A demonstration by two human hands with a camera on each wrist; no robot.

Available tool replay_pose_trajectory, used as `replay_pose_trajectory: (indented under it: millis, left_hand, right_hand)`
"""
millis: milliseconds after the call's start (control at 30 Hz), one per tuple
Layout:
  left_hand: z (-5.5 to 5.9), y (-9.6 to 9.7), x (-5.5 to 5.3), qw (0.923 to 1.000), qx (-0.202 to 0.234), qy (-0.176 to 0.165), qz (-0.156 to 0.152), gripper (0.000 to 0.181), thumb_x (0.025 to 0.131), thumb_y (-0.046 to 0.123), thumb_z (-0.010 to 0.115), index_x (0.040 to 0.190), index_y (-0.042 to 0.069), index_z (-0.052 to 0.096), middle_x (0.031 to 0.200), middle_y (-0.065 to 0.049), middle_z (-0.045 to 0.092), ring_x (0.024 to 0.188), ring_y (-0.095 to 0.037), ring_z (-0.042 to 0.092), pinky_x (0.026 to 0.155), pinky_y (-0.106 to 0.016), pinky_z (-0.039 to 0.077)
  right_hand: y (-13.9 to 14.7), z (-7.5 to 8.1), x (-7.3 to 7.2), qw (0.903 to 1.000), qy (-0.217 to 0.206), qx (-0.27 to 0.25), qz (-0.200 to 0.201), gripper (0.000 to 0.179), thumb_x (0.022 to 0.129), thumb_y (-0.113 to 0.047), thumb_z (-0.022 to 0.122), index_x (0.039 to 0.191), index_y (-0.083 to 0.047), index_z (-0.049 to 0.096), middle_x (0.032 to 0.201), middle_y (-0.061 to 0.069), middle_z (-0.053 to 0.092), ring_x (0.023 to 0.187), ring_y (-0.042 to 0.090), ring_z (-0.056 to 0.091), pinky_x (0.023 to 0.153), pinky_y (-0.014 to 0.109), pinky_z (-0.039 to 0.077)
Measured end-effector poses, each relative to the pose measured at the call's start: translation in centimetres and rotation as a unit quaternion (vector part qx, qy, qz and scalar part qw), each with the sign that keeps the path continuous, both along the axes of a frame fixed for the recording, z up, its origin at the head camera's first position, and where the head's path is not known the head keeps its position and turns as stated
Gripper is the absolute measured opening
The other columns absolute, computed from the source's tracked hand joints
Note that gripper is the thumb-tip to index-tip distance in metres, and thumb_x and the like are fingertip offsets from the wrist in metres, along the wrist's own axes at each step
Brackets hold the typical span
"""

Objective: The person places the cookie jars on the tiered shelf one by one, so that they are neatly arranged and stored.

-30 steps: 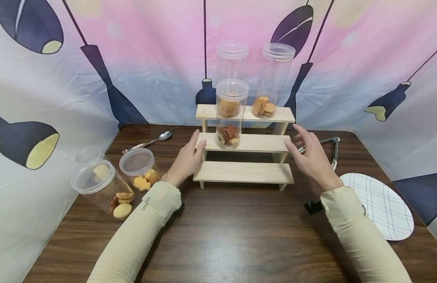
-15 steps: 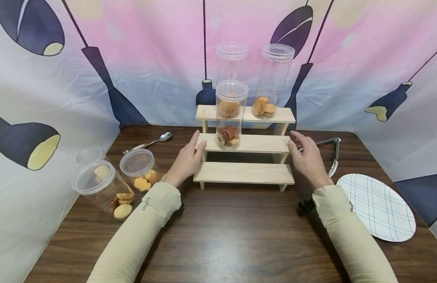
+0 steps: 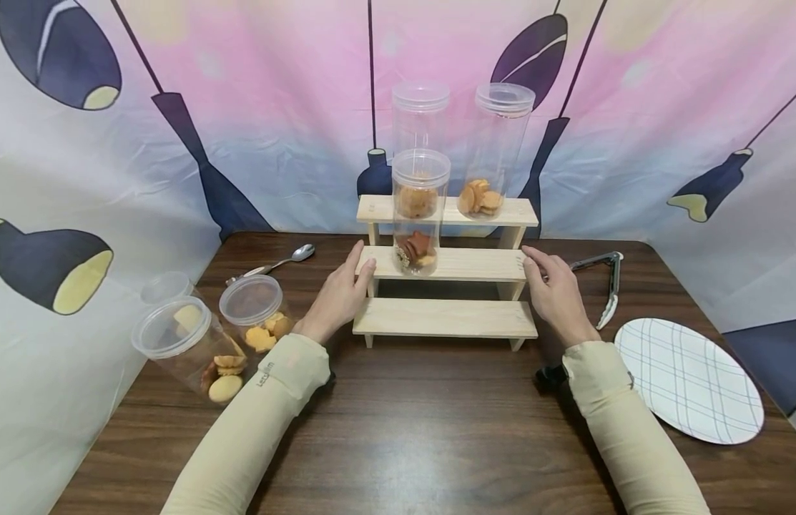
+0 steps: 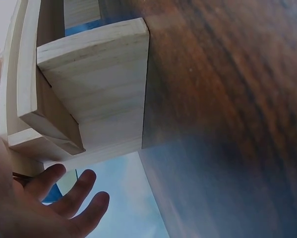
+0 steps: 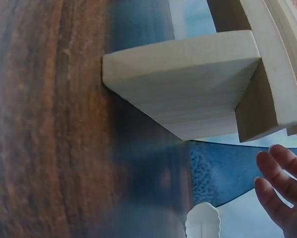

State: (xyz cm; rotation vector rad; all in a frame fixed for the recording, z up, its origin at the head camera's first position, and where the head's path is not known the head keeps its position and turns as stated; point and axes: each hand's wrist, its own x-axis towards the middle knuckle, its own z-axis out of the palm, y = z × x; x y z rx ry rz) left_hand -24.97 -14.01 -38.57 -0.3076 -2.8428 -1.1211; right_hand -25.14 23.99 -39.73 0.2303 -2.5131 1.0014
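A three-tier pale wooden stand [image 3: 445,318] stands on the dark table. My left hand [image 3: 336,293] is at the left end of its middle step, fingers spread and loosely straight in the left wrist view. At the step's right end is my right hand [image 3: 555,297], its thumb and fingertips close to the wood; actual contact is hard to tell. On the middle step is a clear jar [image 3: 420,214] with a star-shaped cookie near its bottom. Behind it, the top step bears a second jar [image 3: 420,129] of cookies and a third jar [image 3: 500,143] to the right.
Several lidded cookie jars stand at left, including a large jar [image 3: 185,336] and a short jar [image 3: 252,307]. A spoon [image 3: 302,252] lies behind them. Right of the stand lie tongs [image 3: 611,286] and a white checked oval plate [image 3: 690,379]. A printed curtain [image 3: 295,107] hangs behind.
My right hand has moved left and slightly inward to the middle step's right end. My left hand has stayed at the left end. Stand and jars have not visibly moved on the table.
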Motion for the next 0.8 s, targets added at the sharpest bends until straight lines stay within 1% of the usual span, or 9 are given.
replay_pose_trajectory:
  millis: [133, 267, 533, 633, 733, 800]
  left_hand:
    - [-0.07, 0.03, -0.12, 1.0, 0.0, 0.004, -0.001, 0.074, 0.101, 0.067, 0.021, 0.162, 0.026, 0.009, 0.162, -0.013, 0.028, 0.145, -0.035, 0.033, 0.116, -0.053, 0.03]
    - [-0.23, 0.02, -0.12, 1.0, 0.002, 0.009, 0.002, 0.074, 0.101, 0.067, 0.021, 0.162, 0.026, 0.01, 0.162, -0.012, 0.028, 0.145, -0.035, 0.034, 0.116, -0.053, 0.03]
    - [-0.5, 0.05, -0.08, 0.9999, 0.006, 0.014, 0.005, 0.074, 0.101, 0.067, 0.021, 0.162, 0.026, 0.012, 0.16, -0.015, 0.031, 0.143, -0.036, 0.036, 0.115, -0.053, 0.032]
    - [-0.38, 0.03, -0.04, 0.9999, 0.005, 0.014, 0.005, 0.074, 0.101, 0.067, 0.021, 0.162, 0.026, 0.012, 0.161, -0.013, 0.03, 0.144, -0.035, 0.035, 0.116, -0.053, 0.031]
    - [0.0, -0.09, 0.09, 0.9998, 0.008, 0.015, 0.004, 0.073, 0.101, 0.065, 0.023, 0.162, 0.026, 0.012, 0.163, -0.009, 0.025, 0.147, -0.032, 0.03, 0.118, -0.051, 0.028]
    - [0.39, -0.22, 0.27, 0.9997, 0.007, 0.022, 0.003, 0.072, 0.102, 0.064, 0.025, 0.162, 0.024, 0.012, 0.164, -0.008, 0.023, 0.149, -0.031, 0.027, 0.119, -0.05, 0.025]
  right_hand:
    - [0.08, -0.23, 0.03, 1.0, -0.001, -0.006, -0.005, 0.048, 0.107, -0.038, 0.039, 0.145, -0.012, 0.054, 0.111, 0.019, 0.059, 0.097, 0.033, 0.054, 0.086, 0.051, 0.043]
    - [0.04, -0.42, 0.02, 0.9999, -0.008, -0.011, -0.009, 0.049, 0.107, -0.039, 0.038, 0.145, -0.013, 0.054, 0.12, 0.022, 0.059, 0.104, 0.037, 0.056, 0.091, 0.055, 0.044]
    - [0.11, -0.6, 0.09, 0.9997, -0.008, -0.022, -0.006, 0.049, 0.107, -0.039, 0.039, 0.146, -0.014, 0.054, 0.118, 0.021, 0.059, 0.102, 0.036, 0.055, 0.09, 0.055, 0.043]
    - [0.11, -0.55, 0.09, 0.9996, -0.01, -0.025, -0.003, 0.049, 0.107, -0.039, 0.039, 0.146, -0.013, 0.053, 0.122, 0.022, 0.059, 0.105, 0.037, 0.056, 0.092, 0.056, 0.044]
    - [0.08, -0.49, -0.02, 0.9996, -0.015, -0.026, 0.0, 0.049, 0.107, -0.04, 0.039, 0.147, -0.014, 0.052, 0.124, 0.022, 0.058, 0.107, 0.038, 0.056, 0.093, 0.057, 0.044]
    - [0.04, -0.41, -0.04, 0.9995, -0.018, -0.026, 0.001, 0.049, 0.107, -0.041, 0.038, 0.147, -0.015, 0.052, 0.125, 0.022, 0.058, 0.108, 0.038, 0.056, 0.093, 0.058, 0.044]
